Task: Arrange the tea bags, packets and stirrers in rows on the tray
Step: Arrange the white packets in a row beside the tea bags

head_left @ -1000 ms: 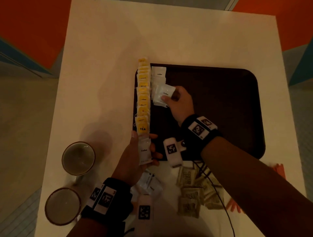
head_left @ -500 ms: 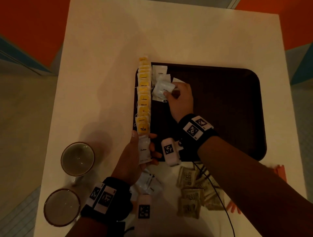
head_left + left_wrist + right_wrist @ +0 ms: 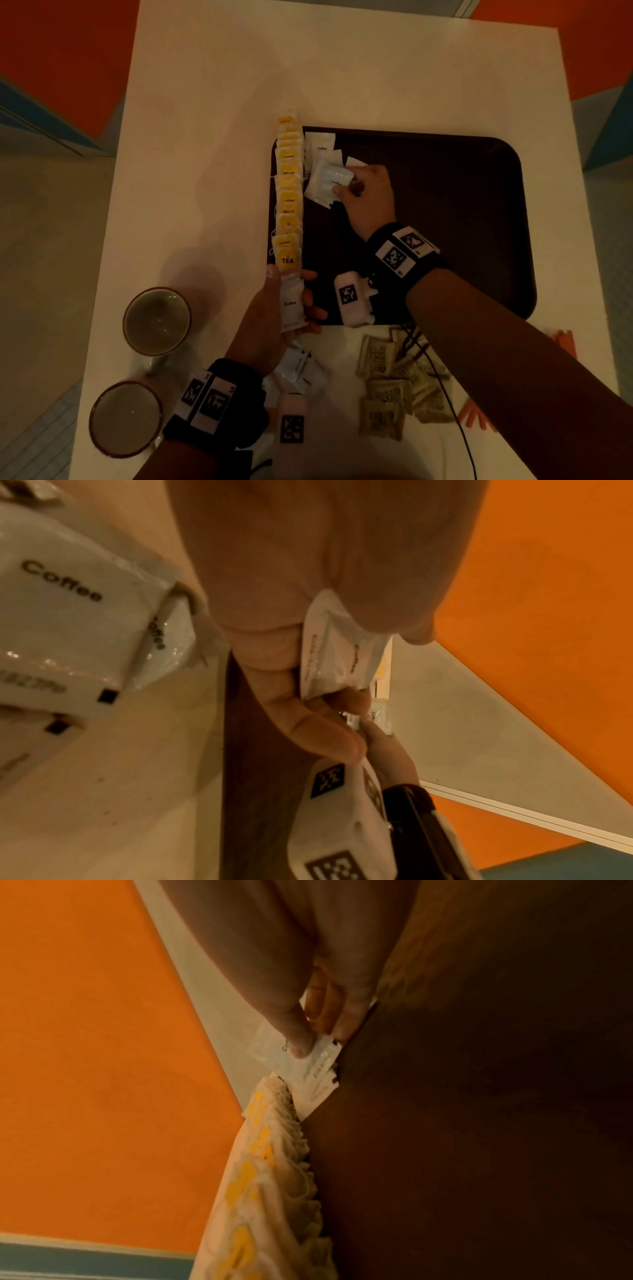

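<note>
A dark brown tray [image 3: 462,212] lies on the white table. Along its left edge runs a row of yellow tea bags [image 3: 289,192] [image 3: 260,1177]. Beside them at the far left lie white coffee packets [image 3: 320,145]. My right hand [image 3: 366,195] pinches a small stack of white coffee packets [image 3: 327,183] [image 3: 298,1066] low over the tray, thumb on top. My left hand [image 3: 277,308] grips more white coffee packets [image 3: 291,301] [image 3: 339,656] at the tray's near left corner. Loose coffee packets [image 3: 301,370] [image 3: 68,615] lie on the table behind the left hand.
Two cups [image 3: 156,322] [image 3: 125,418] stand at the table's near left edge. A pile of tan sugar packets [image 3: 394,383] lies on the table near the tray's front edge. Orange stirrers [image 3: 565,342] show past my right forearm. Most of the tray's right side is bare.
My right hand carried its coffee packets farther up the tray toward the packets at the far left. The left hand stayed at the tray's near corner.
</note>
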The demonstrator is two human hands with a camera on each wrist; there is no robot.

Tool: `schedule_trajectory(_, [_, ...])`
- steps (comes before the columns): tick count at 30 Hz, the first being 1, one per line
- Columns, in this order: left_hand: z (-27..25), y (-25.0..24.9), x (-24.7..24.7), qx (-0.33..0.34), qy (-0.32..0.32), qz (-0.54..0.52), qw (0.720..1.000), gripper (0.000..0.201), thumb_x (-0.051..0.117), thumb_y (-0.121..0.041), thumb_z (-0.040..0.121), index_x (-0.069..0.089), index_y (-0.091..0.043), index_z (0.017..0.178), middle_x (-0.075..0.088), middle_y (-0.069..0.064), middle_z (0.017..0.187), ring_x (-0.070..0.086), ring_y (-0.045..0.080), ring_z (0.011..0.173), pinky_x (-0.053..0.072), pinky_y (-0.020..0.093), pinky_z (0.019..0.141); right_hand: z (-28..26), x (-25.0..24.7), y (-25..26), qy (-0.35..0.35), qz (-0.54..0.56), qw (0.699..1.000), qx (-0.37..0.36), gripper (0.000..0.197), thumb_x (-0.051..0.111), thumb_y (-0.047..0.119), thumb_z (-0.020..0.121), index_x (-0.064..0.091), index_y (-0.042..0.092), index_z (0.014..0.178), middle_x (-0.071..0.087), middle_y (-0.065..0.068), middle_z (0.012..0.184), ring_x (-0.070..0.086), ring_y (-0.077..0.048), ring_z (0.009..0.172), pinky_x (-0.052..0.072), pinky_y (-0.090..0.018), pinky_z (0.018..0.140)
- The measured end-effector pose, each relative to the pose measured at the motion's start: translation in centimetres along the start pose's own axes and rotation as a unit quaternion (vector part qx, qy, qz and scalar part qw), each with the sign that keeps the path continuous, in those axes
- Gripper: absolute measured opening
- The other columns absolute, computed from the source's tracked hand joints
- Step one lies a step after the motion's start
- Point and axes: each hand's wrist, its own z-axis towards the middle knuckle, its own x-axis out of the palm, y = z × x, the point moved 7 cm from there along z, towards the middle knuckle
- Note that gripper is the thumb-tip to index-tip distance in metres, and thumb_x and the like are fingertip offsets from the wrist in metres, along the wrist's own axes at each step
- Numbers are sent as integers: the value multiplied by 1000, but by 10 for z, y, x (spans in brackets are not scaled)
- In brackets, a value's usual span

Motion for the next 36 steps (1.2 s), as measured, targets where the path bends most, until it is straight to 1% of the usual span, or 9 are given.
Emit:
schedule_trajectory(4, [-1, 0, -2, 2, -3, 6, 1000, 62, 31, -58, 79, 60, -8, 102, 57, 4, 63, 62, 19, 56, 51, 28, 48, -4, -4, -3, 3, 36, 999, 16, 26, 67, 15, 82, 63, 5, 106, 61, -7, 100, 57, -18, 94, 45, -25, 82])
schedule_trajectory(8, [1, 0, -3, 2, -8, 5, 1000, 63, 32, -59, 78, 60, -8, 101, 56, 4, 63, 62, 20, 56, 51, 28, 47, -10, 5, -15, 38, 57, 996, 61, 30, 74, 15, 75, 60, 12, 101, 66, -7, 97, 63, -21, 93, 53, -36, 85])
schedule_trajectory(11, [1, 1, -1, 0, -6, 6, 1000, 63, 31, -59, 79, 60, -8, 102, 56, 5, 64, 62, 20, 56, 51, 28, 48, -8, 5, -17, 23, 39, 997, 63, 31, 76, 16, 74, 56, 14, 98, 59, 1, 85, 59, -16, 84, 49, -22, 73])
schedule_trajectory(14, [1, 1, 1, -3, -3, 8, 1000, 63, 32, -59, 78, 60, -8, 102, 56, 4, 63, 62, 20, 56, 51, 28, 48, -3, 0, -12, -15, 38, 998, 39, 37, 79, 15, 69, 54, 16, 96, 57, -6, 98, 54, -13, 81, 46, -18, 71])
schedule_trajectory(18, [2, 1, 0, -5, -3, 8, 1000, 63, 32, -59, 78, 60, -8, 102, 57, 4, 63, 62, 20, 56, 51, 28, 48, -1, 3, -3, -11, 22, 1000, 15, 50, 77, 13, 71, 57, 11, 117, 51, -8, 121, 58, -19, 100, 49, -30, 91])
schedule_trajectory(23, [2, -1, -2, -3, -6, 10, 1000, 63, 32, -59, 77, 60, -9, 102, 57, 3, 63, 62, 19, 56, 51, 28, 48, 4, 7, 6, 19, 25, 999, -6, 46, 70, 0, 77, 56, 4, 121, 55, -8, 118, 55, -13, 101, 43, -18, 89])
schedule_trajectory(27, [3, -1, -2, -4, -6, 11, 1000, 64, 32, -59, 76, 60, -9, 102, 57, 3, 64, 62, 19, 56, 50, 27, 48, 9, 7, 11, 13, -4, 999, -34, 45, 73, 1, 73, 59, 3, 116, 54, -13, 121, 57, -21, 105, 47, -26, 93])
schedule_trajectory(32, [5, -2, -3, 1, -9, 7, 1000, 63, 32, -58, 77, 60, -8, 102, 56, 4, 63, 62, 20, 55, 51, 28, 47, 15, 9, 4, 29, -13, 999, -18, 50, 74, 9, 75, 57, 7, 122, 57, -12, 122, 57, -21, 107, 47, -26, 94])
schedule_trajectory(36, [6, -2, -2, 3, -6, 12, 1000, 64, 31, -59, 78, 59, -7, 104, 57, 3, 63, 63, 20, 56, 51, 28, 48, 13, 12, 9, 40, 32, 999, -10, 49, 73, 8, 77, 56, 6, 123, 61, -8, 118, 57, -10, 95, 49, -25, 91])
